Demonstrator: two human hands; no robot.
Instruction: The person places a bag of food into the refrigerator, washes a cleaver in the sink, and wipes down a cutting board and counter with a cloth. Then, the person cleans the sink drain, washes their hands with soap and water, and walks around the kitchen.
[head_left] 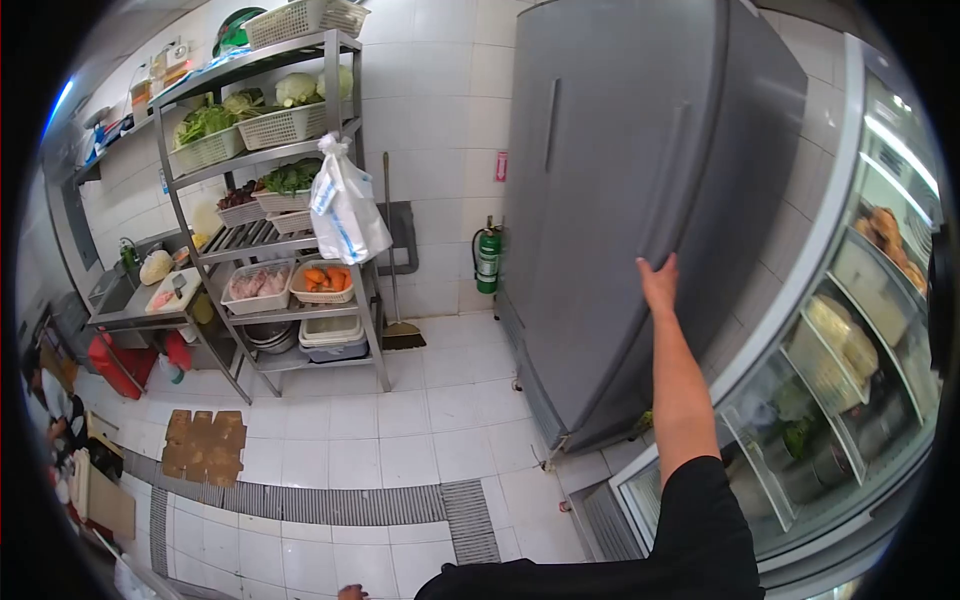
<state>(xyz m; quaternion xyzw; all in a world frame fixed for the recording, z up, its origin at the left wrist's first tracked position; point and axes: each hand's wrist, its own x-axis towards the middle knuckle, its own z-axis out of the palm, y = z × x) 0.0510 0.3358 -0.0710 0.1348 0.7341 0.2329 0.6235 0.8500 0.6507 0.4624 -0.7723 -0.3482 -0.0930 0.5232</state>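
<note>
A tall grey two-door refrigerator (600, 200) stands in front of me to the right, its doors closed. My right hand (658, 284) reaches out with the arm stretched and grips the lower end of the long door handle (668, 185) on the right-hand door. Only a small part of my left hand (352, 592) shows at the bottom edge of the view; it is low, away from any object, and its finger position is unclear.
A glass-door display fridge (800, 400) with food is close on my right. A metal shelf rack (290, 155) holds vegetable baskets and a hanging white plastic bag (345, 205). A fire extinguisher (487, 258), broom (404, 333), floor grate (340, 505) and flattened cardboard (204, 447) are ahead.
</note>
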